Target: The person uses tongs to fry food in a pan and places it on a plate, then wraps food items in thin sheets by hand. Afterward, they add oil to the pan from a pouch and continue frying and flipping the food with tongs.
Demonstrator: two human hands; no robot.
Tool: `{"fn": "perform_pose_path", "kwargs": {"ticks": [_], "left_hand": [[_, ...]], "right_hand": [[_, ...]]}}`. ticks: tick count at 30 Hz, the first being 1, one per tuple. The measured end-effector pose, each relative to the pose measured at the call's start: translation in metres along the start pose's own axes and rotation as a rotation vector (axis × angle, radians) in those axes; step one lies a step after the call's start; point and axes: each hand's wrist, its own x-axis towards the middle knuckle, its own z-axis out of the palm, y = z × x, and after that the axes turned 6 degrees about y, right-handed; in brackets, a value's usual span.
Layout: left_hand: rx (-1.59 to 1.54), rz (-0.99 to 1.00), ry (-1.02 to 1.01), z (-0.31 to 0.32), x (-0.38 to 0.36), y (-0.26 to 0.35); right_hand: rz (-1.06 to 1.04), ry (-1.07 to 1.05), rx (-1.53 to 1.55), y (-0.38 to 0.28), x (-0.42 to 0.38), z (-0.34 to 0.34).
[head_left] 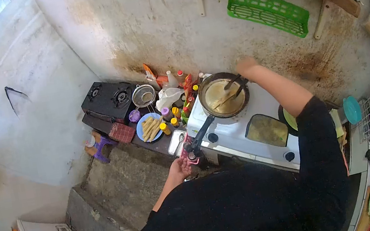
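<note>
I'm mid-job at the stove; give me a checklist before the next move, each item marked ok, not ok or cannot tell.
1. Right hand has a grip on the dark utensil, which reaches into the pan: ok.
2. Pan set on the white stove: ok.
3. Pan handle kept inside the stove's edge: not ok, it juts past the front.
4. Pale rolls gathered on the blue plate: ok.
5. Left hand free: cannot tell.
6. Flame under the pan: cannot tell, hidden.
</note>
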Motion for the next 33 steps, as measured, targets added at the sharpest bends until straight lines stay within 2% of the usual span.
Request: {"fn": "perform_pose_path", "kwargs": {"ticks": [3, 5, 7, 9, 12, 16, 19, 31, 33], "left_hand": [[0.006, 0.01, -0.023, 0.001, 0.002, 0.002], [0.019, 0.011, -0.024, -0.001, 0.003, 0.001], [0.033, 0.011, -0.022, -0.004, 0.007, 0.002], [0.06, 0.003, -0.027, -0.007, 0.013, 0.003], [0.072, -0.013, -0.036, -0.007, 0.022, 0.006], [0.094, -0.021, -0.008, 0.011, 0.015, 0.008], [0.126, -0.057, -0.07, 0.021, 0.018, 0.011], [0.185, -0.116, -0.105, 0.039, 0.016, 0.011], [0.19, -0.127, -0.094, 0.038, 0.017, 0.011]], "right_hand": [[0.207, -0.102, 0.208, 0.018, -0.036, -0.01], [0.269, 0.068, 0.433, 0.033, -0.045, 0.04], [0.401, -0.031, 0.737, 0.036, -0.058, 0.06], [0.597, -0.415, 1.115, 0.032, -0.075, 0.07], [0.683, -0.377, 1.358, 0.009, -0.111, 0.069], [0.772, -0.479, 1.466, -0.011, -0.125, 0.086], [0.819, -0.437, 1.532, -0.025, -0.132, 0.089], [0.77, -0.596, 1.63, -0.052, -0.108, 0.096], [0.769, -0.611, 1.686, -0.059, -0.099, 0.115]]}}
